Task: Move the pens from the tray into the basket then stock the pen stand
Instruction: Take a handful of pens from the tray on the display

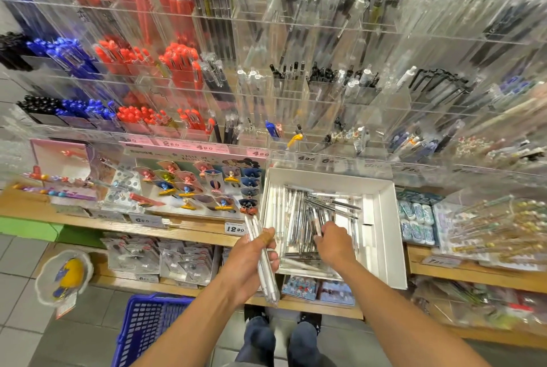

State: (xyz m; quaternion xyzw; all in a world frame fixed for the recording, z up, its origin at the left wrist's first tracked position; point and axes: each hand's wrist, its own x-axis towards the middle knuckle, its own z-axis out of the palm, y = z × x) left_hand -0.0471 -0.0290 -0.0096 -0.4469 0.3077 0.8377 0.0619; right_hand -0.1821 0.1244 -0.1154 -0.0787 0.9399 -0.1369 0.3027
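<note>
Head | wooden shelf (pixel 189 226) holds white tray (pixel 387 218) | tiled floor (pixel 17 292)

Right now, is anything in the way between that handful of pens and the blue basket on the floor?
Nothing visible blocks it. The left hand holds the clear pens out past the shelf edge, and the blue basket sits open-topped below and to its left, though only partly in view.
</note>
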